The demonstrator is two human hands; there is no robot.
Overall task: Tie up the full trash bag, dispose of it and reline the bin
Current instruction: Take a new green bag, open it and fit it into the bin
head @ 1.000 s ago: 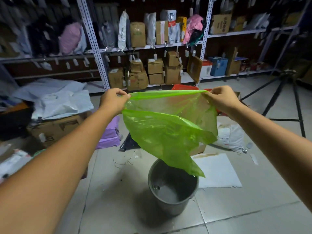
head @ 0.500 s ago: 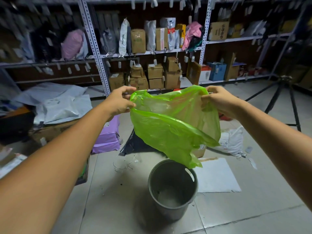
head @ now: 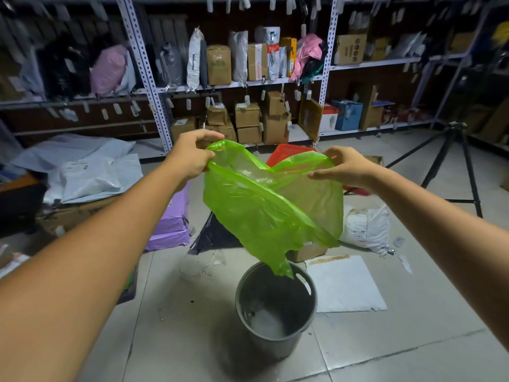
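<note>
Relining now: left hand (head: 192, 155) and right hand (head: 345, 168) pinching green liner (head: 264, 210) mouth above empty bin (head: 275, 307); next, probably spread and lower.

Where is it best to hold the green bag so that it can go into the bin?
Hold the green bag at its open top edge, one hand on each side, as the left hand and right hand do. Its closed tip already hangs over the bin.
</note>
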